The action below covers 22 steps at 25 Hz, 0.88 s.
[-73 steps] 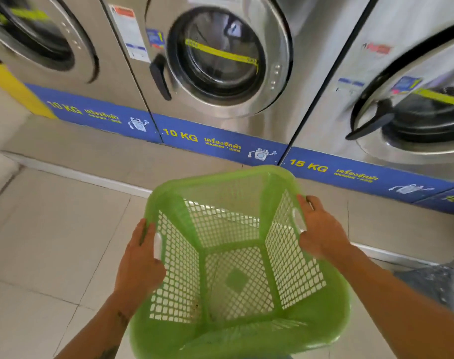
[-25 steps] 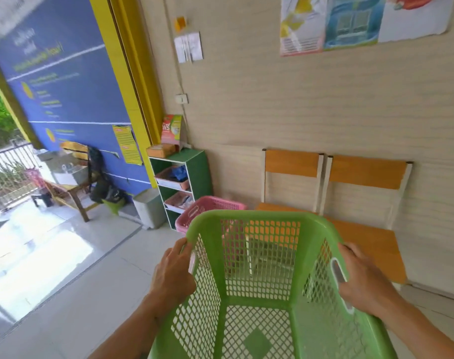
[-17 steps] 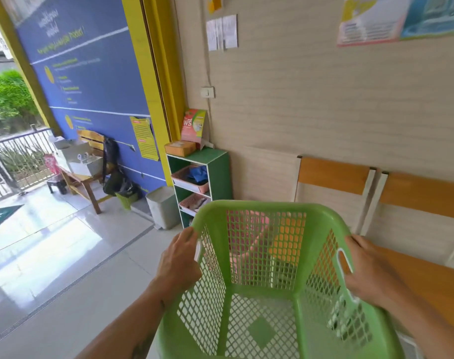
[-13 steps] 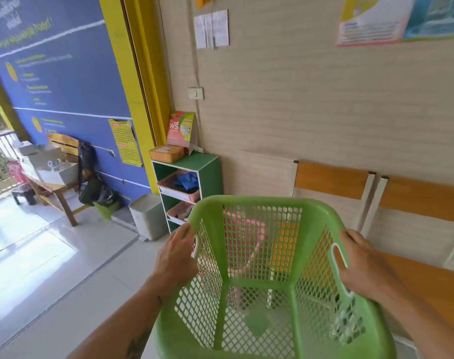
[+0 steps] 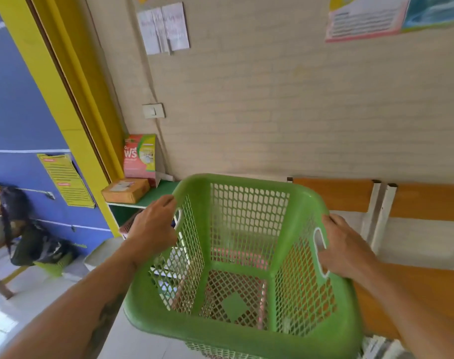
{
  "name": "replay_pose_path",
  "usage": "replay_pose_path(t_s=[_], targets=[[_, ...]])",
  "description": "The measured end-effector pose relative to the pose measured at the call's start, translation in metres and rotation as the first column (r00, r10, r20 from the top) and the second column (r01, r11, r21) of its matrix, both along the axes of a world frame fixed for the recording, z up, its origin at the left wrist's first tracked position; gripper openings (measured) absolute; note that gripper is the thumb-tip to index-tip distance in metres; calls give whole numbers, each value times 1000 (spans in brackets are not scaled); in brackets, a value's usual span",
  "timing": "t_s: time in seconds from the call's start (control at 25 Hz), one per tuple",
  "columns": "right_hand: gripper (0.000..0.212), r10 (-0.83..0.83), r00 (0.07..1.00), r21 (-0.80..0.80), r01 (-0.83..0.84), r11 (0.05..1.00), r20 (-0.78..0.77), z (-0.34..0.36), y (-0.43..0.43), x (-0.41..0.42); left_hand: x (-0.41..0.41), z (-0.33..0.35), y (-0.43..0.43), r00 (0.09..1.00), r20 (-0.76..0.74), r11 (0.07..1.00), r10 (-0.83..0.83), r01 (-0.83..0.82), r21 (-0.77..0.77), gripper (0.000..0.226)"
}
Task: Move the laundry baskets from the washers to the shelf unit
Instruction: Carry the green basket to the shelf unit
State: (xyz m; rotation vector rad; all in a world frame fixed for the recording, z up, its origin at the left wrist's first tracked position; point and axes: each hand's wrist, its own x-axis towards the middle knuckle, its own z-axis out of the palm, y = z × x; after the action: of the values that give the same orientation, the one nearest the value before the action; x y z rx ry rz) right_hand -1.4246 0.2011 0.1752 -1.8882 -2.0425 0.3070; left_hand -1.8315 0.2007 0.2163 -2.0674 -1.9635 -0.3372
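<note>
An empty green mesh laundry basket [image 5: 249, 260] fills the lower middle of the head view, held off the floor. My left hand [image 5: 153, 229] grips its left handle and my right hand [image 5: 344, 250] grips its right handle. Through the mesh a pink basket [image 5: 236, 255] shows below and behind it. The green shelf unit [image 5: 156, 193] stands against the wall just beyond the basket's left side, mostly hidden by my left hand and the basket.
On the shelf top sit a brown box [image 5: 126, 190] and a pink-green detergent box [image 5: 140, 159]. Orange wooden chairs [image 5: 407, 203] line the wall at right. A grey bin [image 5: 101, 255], a dark bag [image 5: 37, 244] and a yellow door frame [image 5: 73, 112] lie left.
I have turned from the washers and come closer to the shelf unit, both hands keeping hold of the green basket. The pink basket is now behind the green one's mesh.
</note>
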Motion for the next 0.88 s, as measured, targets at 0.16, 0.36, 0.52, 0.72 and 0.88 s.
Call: replay_pose_path(t_s=[0.16, 0.36, 0.52, 0.72, 0.88], targets=[[84, -23, 1000, -19, 23, 1000, 0, -15, 57, -43, -39, -11, 65, 1000, -2, 1000, -17, 17, -6, 71], [99, -92, 995, -16, 92, 996, 49, -58, 104, -87, -79, -56, 133, 994, 70, 994, -84, 88, -61, 71], [99, -155, 972, -12, 159, 987, 176, -87, 127, -120, -110, -114, 173, 978, 181, 983, -103, 128, -134, 76], [93, -225, 941, -128, 263, 956, 252, -144, 149, -167, -143, -197, 219, 972, 185, 955, -144, 185, -233, 85], [93, -260, 902, -230, 351, 908, 346, -185, 162, -193, -155, -256, 245, 979, 118, 906, -165, 198, -375, 88]])
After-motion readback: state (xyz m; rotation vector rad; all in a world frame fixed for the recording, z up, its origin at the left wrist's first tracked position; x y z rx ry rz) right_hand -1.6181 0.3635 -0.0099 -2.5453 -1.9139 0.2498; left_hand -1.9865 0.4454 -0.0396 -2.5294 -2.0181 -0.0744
